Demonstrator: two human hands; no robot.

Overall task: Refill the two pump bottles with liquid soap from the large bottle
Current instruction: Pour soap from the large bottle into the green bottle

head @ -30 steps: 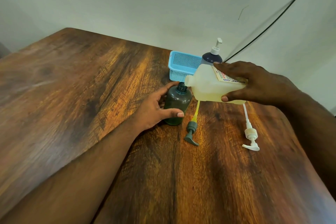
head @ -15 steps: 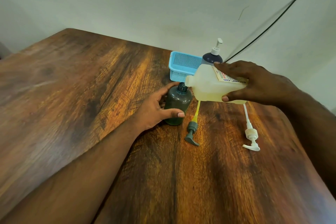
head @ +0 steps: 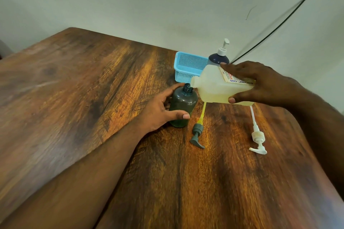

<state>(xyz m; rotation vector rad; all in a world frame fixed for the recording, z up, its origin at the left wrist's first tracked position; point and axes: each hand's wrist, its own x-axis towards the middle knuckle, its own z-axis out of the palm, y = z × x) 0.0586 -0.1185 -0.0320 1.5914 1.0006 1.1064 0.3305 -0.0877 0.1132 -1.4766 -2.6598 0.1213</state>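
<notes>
Left grip [head: 160,111] is clasping the green pump bottle [head: 183,107]; right grip [head: 260,83] is holding the large bottle [head: 214,87] tilted. Dark wooden desk [head: 93,98] is lying beneath both grips, meeting a plain pale wall [head: 149,2] beyond them.

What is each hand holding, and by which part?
The left hand grips the green bottle round its body; the right hand holds the tilted large bottle round its labelled rear end.

I see a dark wooden counter [head: 78,98] with strong streaked grain, glossy under warm light. Its far edge meets a plain off-white wall [head: 149,2]. A thin black cable [head: 290,15] runs diagonally across the wall toward the counter's far right corner.
</notes>
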